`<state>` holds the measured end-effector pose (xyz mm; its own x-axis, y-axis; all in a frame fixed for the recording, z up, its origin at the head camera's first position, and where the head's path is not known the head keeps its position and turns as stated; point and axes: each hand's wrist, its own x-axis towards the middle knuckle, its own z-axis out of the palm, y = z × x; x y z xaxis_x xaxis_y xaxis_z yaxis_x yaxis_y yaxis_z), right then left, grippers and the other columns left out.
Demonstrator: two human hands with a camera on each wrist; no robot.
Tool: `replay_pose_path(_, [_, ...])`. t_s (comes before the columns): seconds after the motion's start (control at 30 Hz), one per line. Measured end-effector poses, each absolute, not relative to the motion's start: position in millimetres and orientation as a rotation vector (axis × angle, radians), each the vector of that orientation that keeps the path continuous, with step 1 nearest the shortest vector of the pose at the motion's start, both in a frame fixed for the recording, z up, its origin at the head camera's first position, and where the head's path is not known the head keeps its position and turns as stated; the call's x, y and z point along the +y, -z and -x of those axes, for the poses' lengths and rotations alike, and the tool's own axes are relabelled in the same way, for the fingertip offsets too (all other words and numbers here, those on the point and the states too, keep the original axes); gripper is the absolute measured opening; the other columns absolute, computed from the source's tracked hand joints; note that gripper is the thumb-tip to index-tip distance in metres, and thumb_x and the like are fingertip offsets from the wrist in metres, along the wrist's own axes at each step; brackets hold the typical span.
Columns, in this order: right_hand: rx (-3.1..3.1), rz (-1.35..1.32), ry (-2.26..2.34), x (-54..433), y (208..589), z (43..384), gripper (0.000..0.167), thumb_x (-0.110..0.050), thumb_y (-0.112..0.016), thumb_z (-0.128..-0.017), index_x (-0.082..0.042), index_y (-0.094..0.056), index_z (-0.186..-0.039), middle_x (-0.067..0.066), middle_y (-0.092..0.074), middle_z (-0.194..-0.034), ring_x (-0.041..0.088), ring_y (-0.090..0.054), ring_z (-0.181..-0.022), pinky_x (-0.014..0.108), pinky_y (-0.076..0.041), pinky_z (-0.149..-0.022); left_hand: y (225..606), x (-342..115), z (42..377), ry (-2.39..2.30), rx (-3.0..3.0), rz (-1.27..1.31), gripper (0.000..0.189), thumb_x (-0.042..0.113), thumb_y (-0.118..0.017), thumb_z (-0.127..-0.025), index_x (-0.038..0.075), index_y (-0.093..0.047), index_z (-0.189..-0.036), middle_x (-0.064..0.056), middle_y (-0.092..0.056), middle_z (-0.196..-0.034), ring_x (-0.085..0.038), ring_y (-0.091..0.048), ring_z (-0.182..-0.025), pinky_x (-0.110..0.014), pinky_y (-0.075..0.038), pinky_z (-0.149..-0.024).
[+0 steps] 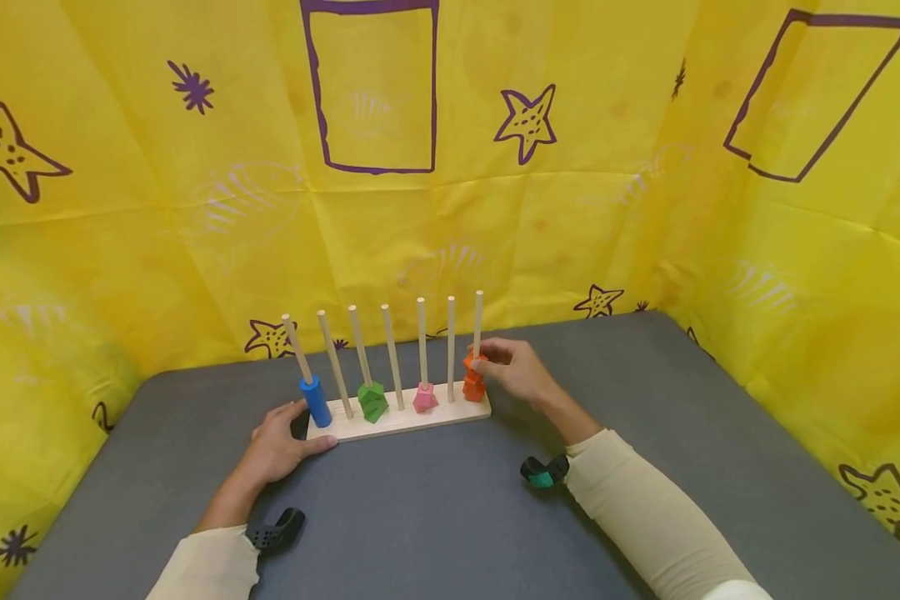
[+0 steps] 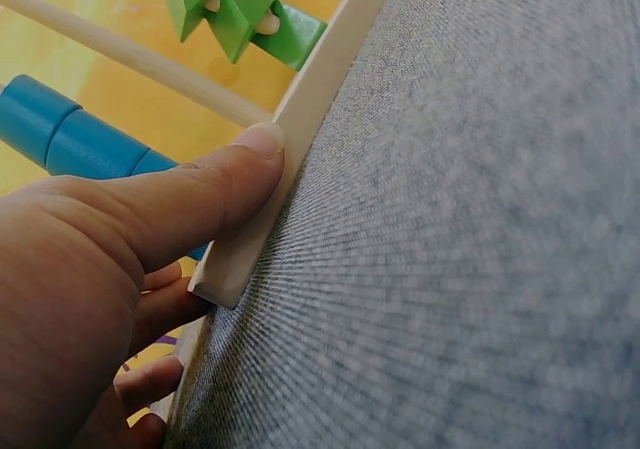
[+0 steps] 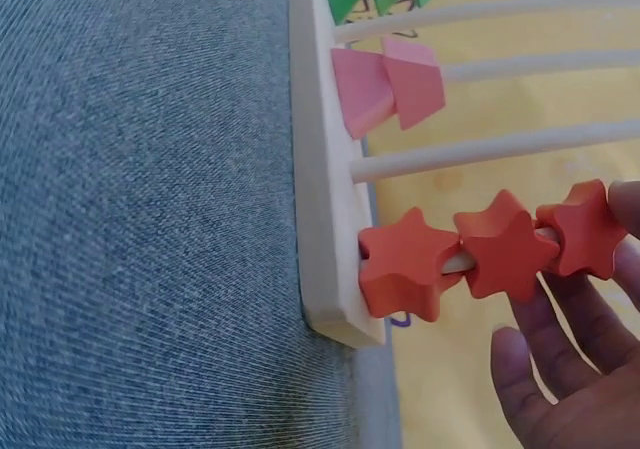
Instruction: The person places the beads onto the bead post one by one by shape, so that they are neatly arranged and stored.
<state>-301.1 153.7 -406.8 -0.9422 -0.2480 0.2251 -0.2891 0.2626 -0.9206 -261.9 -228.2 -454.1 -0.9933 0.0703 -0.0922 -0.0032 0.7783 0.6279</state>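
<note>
A pale wooden base carries a row of several upright pegs. At its left end, my left hand grips the base, thumb along the front edge and fingers behind, beside a stack of blue cylinders. Three orange star beads are on the rightmost peg, with small gaps between them. My right hand pinches the uppermost star between thumb and fingers. Green triangular beads sit on the third peg from the left, and two pink trapezoid beads on the fifth.
The base stands on a grey cloth-covered table near its back edge. A yellow curtain with purple drawings hangs behind and at both sides. Dark bands are worn at both wrists.
</note>
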Motion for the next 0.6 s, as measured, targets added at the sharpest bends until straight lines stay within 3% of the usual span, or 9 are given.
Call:
replay_pose_path(0.2, [-2.490, -0.519, -1.794, 154.0, 408.6, 299.2, 0.023, -0.011, -0.070, -0.090, -0.005, -0.070, -0.112, 0.006, -0.071, -0.098, 0.023, -0.063, -0.093, 0.038, -0.051, -0.082, 455.8, -229.1, 258.5, -1.020, 2.864, -0.063, 0.104, 0.055, -0.077, -0.075, -0.007, -0.032, -0.146, -0.036, -0.028, -0.144, -0.058, -0.020, -0.129, -0.073, -0.017, -0.097])
replay_pose_path(0.43, [-2.453, -0.549, -1.800, 161.6, 398.6, 294.1, 0.038, -0.014, -0.067, -0.093, 0.003, -0.061, -0.126, 0.016, -0.065, -0.116, 0.030, -0.060, -0.109, 0.044, -0.047, -0.092, 453.1, -229.1, 255.2, -1.024, 2.866, -0.063, 0.102, 0.052, -0.077, -0.076, -0.006, -0.032, -0.146, -0.036, -0.029, -0.144, -0.057, -0.020, -0.130, -0.073, -0.016, -0.098])
replay_pose_path(0.6, [-2.446, -0.523, -1.645, 173.7, 379.3, 289.6, 0.040, -0.024, -0.063, -0.096, -0.002, -0.060, -0.129, 0.014, -0.063, -0.122, 0.028, -0.059, -0.111, 0.046, -0.045, -0.094, 444.7, -231.5, 254.6, -1.042, 2.837, -0.097, 0.105, 0.054, -0.076, -0.077, -0.005, -0.027, -0.148, -0.035, -0.030, -0.145, -0.056, -0.023, -0.131, -0.071, -0.020, -0.099])
